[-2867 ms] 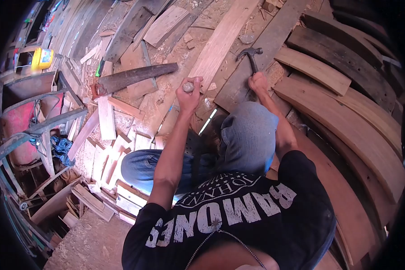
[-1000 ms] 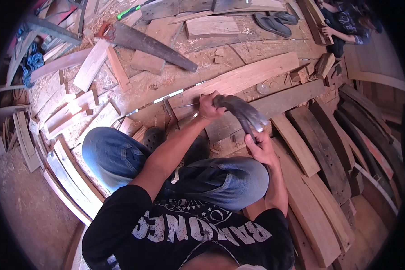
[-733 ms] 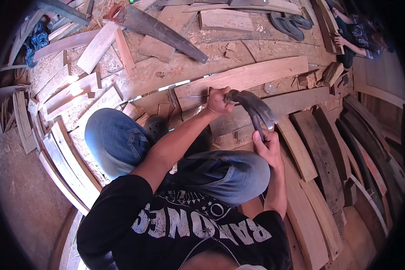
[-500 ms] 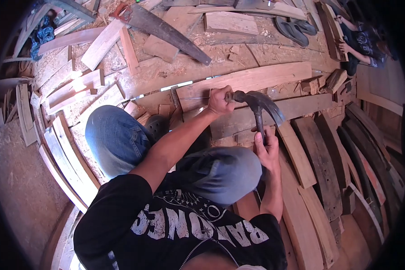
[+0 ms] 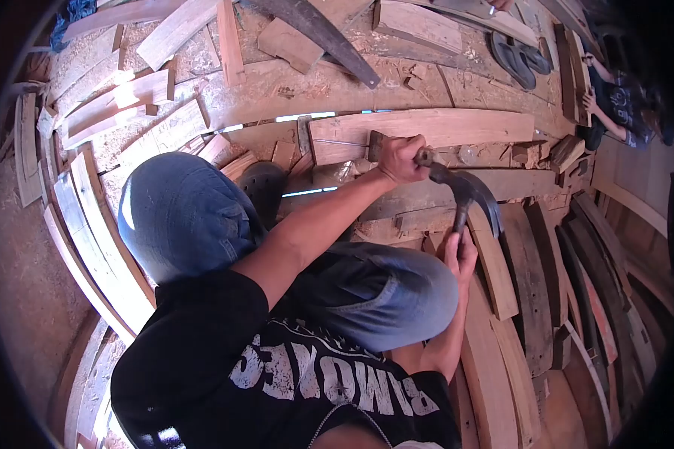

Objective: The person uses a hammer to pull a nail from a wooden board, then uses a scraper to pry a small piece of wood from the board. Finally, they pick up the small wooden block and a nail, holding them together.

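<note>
Clenching chisel (image 5: 376,146) w/ L grip (image 5: 403,159), hammer (image 5: 463,188) w/ R grip (image 5: 461,254), nr plank (image 5: 472,127).

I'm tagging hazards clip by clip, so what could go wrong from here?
The dark steel claw hammer has its face close to the butt of the wooden-handled, chisel-like tool; a glancing blow could hit the bare left hand wrapped around it.

No clamp shows on the long pale board, so it might shift when struck.

If the blade skids toward the board's near end, it could travel toward the dark, holed clog close by.
</note>
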Demonstrator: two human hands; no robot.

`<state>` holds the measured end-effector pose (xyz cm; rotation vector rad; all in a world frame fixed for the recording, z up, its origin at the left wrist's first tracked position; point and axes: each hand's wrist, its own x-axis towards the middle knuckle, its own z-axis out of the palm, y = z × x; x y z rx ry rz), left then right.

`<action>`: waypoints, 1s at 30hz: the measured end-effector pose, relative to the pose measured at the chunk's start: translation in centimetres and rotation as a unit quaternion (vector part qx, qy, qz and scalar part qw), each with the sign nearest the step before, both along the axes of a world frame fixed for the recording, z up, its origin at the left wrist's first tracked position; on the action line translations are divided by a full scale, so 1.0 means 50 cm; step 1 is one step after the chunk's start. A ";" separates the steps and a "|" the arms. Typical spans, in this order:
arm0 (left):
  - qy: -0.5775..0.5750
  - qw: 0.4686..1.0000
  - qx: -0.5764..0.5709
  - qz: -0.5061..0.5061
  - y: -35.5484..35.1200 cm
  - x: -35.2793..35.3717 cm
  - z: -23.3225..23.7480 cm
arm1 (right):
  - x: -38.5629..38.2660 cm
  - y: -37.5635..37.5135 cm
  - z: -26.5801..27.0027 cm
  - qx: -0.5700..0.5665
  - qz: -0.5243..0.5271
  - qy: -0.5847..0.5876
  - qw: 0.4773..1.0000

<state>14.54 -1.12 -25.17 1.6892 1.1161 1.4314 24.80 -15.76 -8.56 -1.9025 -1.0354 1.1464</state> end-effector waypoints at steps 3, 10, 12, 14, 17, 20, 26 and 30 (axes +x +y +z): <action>-0.018 1.000 0.004 0.022 0.000 0.004 -0.005 | 0.005 -0.020 -0.023 0.026 -0.019 -0.020 0.999; -0.036 0.999 0.016 -0.029 -0.015 0.005 -0.037 | -0.031 -0.002 -0.021 -0.020 -0.025 0.004 0.999; -0.053 0.998 0.020 -0.034 -0.011 -0.005 -0.029 | -0.043 0.005 -0.012 -0.017 -0.031 0.006 0.999; -0.062 0.997 0.034 -0.018 -0.005 -0.001 -0.034 | -0.053 0.013 -0.004 -0.009 -0.034 0.008 0.999; -0.078 0.997 0.013 -0.012 0.001 -0.017 -0.015 | -0.065 0.026 0.011 0.000 -0.016 0.017 1.000; -0.089 0.996 -0.016 -0.026 0.003 -0.024 -0.010 | -0.070 0.037 0.019 -0.065 -0.011 -0.011 0.998; -0.062 0.998 -0.002 -0.013 -0.003 -0.026 -0.024 | -0.055 0.029 0.001 -0.030 0.026 -0.024 0.999; -0.069 0.997 -0.004 -0.018 -0.003 -0.025 -0.019 | -0.076 0.047 0.025 -0.055 -0.004 -0.034 0.998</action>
